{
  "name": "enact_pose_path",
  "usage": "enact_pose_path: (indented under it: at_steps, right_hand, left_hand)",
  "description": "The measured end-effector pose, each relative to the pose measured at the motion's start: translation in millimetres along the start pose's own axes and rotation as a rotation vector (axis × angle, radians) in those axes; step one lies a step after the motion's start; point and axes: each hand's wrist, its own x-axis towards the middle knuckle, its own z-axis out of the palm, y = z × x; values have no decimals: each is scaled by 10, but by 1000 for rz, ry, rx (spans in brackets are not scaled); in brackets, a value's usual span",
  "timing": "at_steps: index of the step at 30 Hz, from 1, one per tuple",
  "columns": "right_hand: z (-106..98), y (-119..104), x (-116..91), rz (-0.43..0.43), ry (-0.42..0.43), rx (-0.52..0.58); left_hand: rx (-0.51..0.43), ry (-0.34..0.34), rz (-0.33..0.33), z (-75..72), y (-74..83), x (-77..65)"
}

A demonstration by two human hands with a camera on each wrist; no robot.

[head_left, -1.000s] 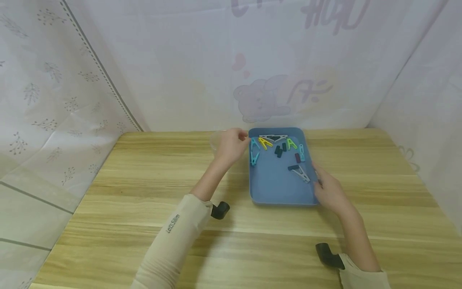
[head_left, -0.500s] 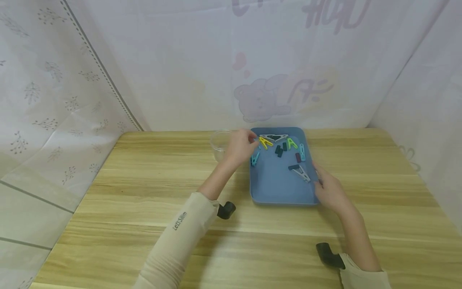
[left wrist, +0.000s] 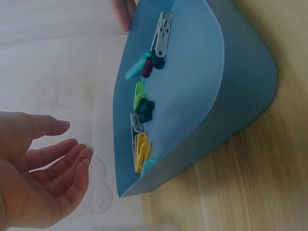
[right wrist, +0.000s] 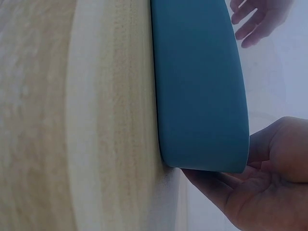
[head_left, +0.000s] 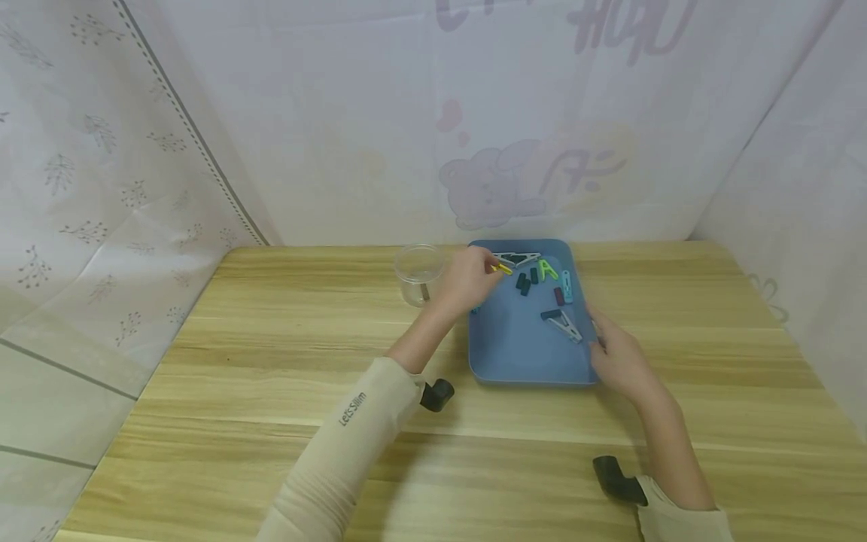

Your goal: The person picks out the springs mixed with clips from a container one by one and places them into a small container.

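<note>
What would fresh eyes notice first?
Probably the blue tray on the table, gripped at its right side by the right hand. Next, the yellow clothespin near the left hand and the lime-green clothespin, both at the tray's far end. A clear plastic cup stands left of the tray.

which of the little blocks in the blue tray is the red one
The dark red block beside the light blue clip; the other blocks in the blue tray look dark, with no red.

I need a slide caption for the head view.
Right hand grips a blue tray of clips; left hand hovers over its left rim, near a yellow clip; a clear container stands outside.
</note>
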Motion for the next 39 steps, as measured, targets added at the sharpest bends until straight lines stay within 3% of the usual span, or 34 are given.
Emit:
enact_pose_path:
  at_steps: [34, 39]
  right_hand:
    - [7, 6, 8, -11, 8, 10]
    - [10, 7, 12, -9, 8, 9]
  left_hand:
    - [44, -115, 21, 301, 168, 152]
    - [17, -137, 12, 340, 196, 168]
